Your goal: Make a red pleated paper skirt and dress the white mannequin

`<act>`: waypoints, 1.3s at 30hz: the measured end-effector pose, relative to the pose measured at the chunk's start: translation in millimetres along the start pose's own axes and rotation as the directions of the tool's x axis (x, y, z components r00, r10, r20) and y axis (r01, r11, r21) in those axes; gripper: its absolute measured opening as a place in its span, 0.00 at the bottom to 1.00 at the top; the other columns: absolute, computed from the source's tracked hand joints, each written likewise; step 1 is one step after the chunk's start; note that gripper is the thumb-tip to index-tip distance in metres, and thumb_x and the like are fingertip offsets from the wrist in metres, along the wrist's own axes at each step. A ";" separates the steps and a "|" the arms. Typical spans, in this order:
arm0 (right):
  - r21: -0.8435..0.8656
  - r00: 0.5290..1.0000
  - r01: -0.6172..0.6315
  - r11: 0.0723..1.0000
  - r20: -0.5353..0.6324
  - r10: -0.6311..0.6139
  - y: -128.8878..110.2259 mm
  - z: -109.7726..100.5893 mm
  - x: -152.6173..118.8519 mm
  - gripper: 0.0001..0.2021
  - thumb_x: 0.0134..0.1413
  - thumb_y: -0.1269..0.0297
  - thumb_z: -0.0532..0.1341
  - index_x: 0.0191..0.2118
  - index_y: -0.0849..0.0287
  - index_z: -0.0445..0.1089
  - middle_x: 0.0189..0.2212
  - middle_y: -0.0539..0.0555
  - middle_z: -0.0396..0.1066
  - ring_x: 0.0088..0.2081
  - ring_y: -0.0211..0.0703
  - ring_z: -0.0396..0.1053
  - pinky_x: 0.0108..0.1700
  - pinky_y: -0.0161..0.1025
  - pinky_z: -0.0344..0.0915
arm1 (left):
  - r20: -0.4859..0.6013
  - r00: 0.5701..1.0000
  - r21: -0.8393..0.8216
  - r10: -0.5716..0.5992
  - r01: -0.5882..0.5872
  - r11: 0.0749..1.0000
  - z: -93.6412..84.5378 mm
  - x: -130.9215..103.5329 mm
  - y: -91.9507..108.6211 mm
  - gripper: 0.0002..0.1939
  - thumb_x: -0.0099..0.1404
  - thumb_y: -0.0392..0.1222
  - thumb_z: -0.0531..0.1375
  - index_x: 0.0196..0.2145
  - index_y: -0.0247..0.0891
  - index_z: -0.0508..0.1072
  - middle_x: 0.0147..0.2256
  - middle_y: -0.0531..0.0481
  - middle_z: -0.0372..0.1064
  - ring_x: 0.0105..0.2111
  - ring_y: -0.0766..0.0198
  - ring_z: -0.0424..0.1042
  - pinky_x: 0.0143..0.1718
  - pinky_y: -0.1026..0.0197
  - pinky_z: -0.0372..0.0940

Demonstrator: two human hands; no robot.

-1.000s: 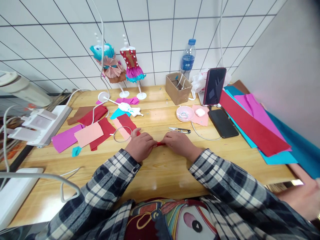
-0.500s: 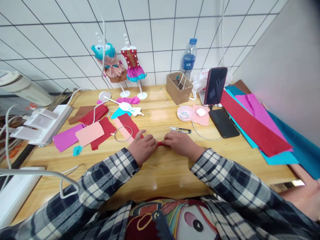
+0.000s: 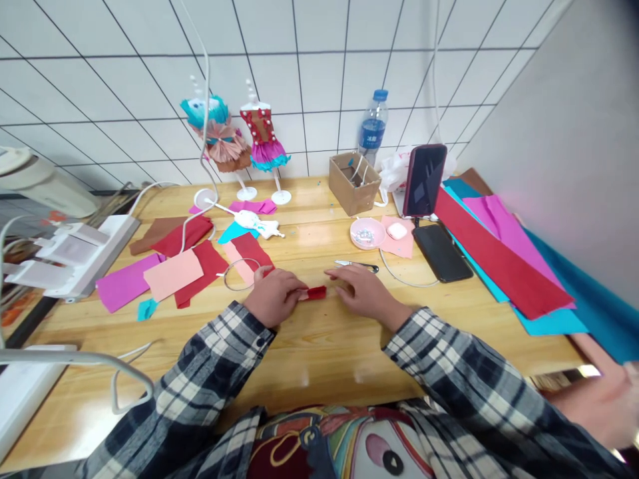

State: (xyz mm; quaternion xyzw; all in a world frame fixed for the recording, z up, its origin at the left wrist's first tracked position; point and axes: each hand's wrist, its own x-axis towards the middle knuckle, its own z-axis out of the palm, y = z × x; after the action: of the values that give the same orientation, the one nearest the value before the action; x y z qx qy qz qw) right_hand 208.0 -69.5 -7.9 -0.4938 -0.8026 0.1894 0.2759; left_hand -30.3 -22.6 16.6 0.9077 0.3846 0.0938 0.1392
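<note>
Low over the middle of the table, my left hand [image 3: 274, 297] pinches the left end of a small folded red strip [image 3: 316, 293], which has a pale pink edge. My right hand [image 3: 367, 295] is just right of the strip, thumb and fingers apart, with a gap between it and the strip's right end. Small thread snips [image 3: 372, 267] lie behind my right hand. Beside my left hand are a metal hoop [image 3: 225, 274] and a red paper piece [image 3: 252, 249].
Coloured sheets [image 3: 504, 266] lie at the right beside a black phone [image 3: 443, 251]. Further back stand a cardboard box [image 3: 353, 193], a bottle [image 3: 373, 130] and two dressed figures. A pink dish [image 3: 368, 243] holds small beads. Another person's arm [image 3: 594, 406] shows at lower right.
My right hand has let go of the red strip and opened beside it. More of the strip now shows, held by my left hand. The view has shifted slightly.
</note>
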 end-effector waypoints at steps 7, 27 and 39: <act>-0.056 0.999 -0.044 0.997 0.001 0.044 -8.0 14.3 19.3 0.08 0.59 0.67 0.60 0.41 0.57 0.76 0.36 0.54 0.76 0.38 0.44 0.67 0.44 0.41 0.61 | 0.063 0.996 -0.022 -0.067 0.069 0.997 -3.9 4.8 -6.1 0.12 0.60 0.37 0.55 0.38 0.45 0.78 0.37 0.50 0.78 0.43 0.55 0.72 0.51 0.44 0.49; -0.098 0.992 -0.126 0.987 -0.043 0.122 -7.9 23.3 25.4 0.04 0.55 0.67 0.62 0.36 0.56 0.75 0.37 0.53 0.73 0.40 0.45 0.67 0.43 0.41 0.62 | -0.073 0.990 -0.092 -0.122 0.115 0.989 2.3 -3.3 -9.9 0.14 0.57 0.36 0.56 0.39 0.44 0.77 0.40 0.48 0.76 0.43 0.54 0.73 0.51 0.43 0.51; -0.115 0.991 -0.123 0.986 -0.058 0.117 -6.2 25.8 26.1 0.02 0.54 0.67 0.64 0.34 0.54 0.74 0.36 0.51 0.72 0.40 0.43 0.67 0.41 0.40 0.61 | -0.107 0.980 -0.054 -0.168 0.163 0.985 12.2 3.8 -7.0 0.07 0.62 0.43 0.57 0.33 0.43 0.76 0.35 0.50 0.76 0.41 0.56 0.72 0.52 0.42 0.49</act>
State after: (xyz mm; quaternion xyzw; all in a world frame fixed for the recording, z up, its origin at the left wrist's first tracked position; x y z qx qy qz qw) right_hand 178.1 -49.6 -17.7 -0.5615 -0.7739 0.1449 0.2545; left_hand -29.0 -17.5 3.1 0.8624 0.4639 0.1409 0.1455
